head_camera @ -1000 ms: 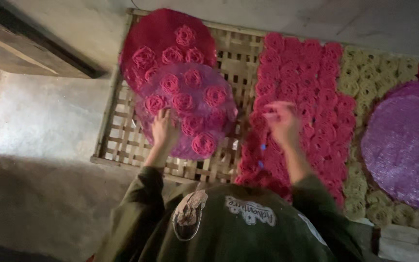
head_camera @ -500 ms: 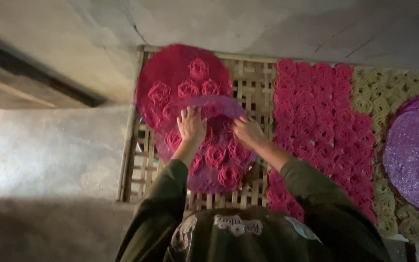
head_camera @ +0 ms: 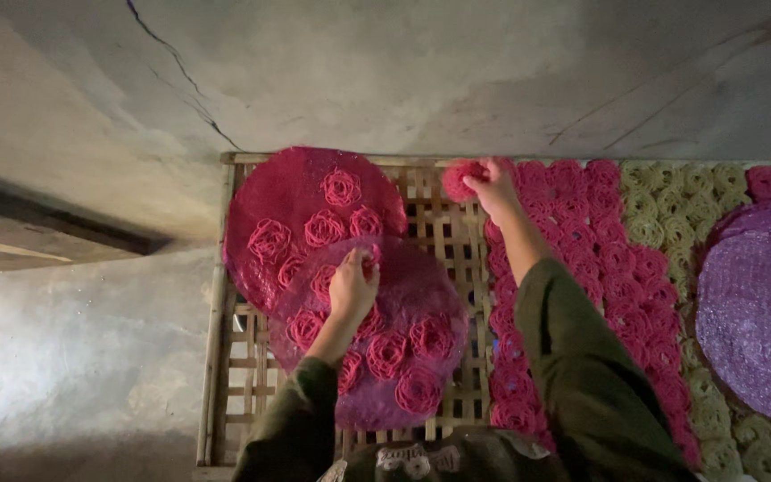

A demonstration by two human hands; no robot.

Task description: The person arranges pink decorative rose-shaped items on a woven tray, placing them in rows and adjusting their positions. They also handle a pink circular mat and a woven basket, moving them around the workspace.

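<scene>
My left hand (head_camera: 353, 284) rests on a round purple mesh tray (head_camera: 430, 299) and pinches a pink noodle rosette at its upper edge. Several pink rosettes (head_camera: 387, 353) lie on that tray. Behind it a round red mesh tray (head_camera: 287, 192) carries more rosettes (head_camera: 340, 187). My right hand (head_camera: 495, 185) is stretched out to the far edge of a bamboo lattice rack (head_camera: 443, 228) and holds a pink rosette (head_camera: 460, 178) above it. Rows of pink rosettes (head_camera: 582, 232) cover the rack to the right of my right arm.
Pale yellow-green rosettes (head_camera: 662, 201) lie beyond the pink rows. A large purple round tray (head_camera: 756, 312) sits at the far right. A cracked concrete wall (head_camera: 359, 71) runs behind the rack, with concrete floor (head_camera: 64, 357) to the left.
My right hand has left the purple tray and reached to the rack's far edge with a pink rosette. My left hand has slid a little nearer on the tray.
</scene>
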